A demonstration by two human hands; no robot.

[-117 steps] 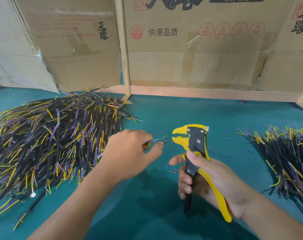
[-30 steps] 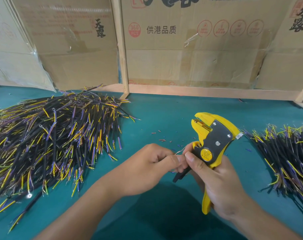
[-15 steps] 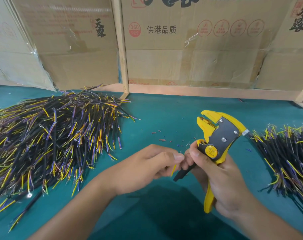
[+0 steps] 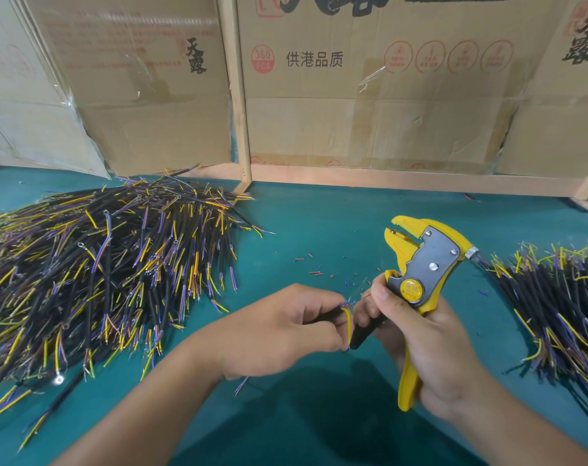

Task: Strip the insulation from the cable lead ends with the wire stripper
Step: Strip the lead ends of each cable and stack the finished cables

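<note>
My left hand grips one black cable whose thin coloured leads stick out between its fingertips; a yellow lead bends downward. My right hand grips the yellow wire stripper by its handles, jaws pointing up and left, away from the leads. The right thumb and forefinger touch the lead tips beside the left fingertips. The cable's other end pokes out under my left palm.
A big heap of black cables with yellow and purple leads covers the left of the teal table. A smaller heap lies at the right. Bits of cut insulation are scattered beyond my hands. Cardboard boxes stand behind.
The stripper has come away from the lead ends and tilted right. Both hands have met at the table's middle, and the yellow lead now bends down from my left fingers.
</note>
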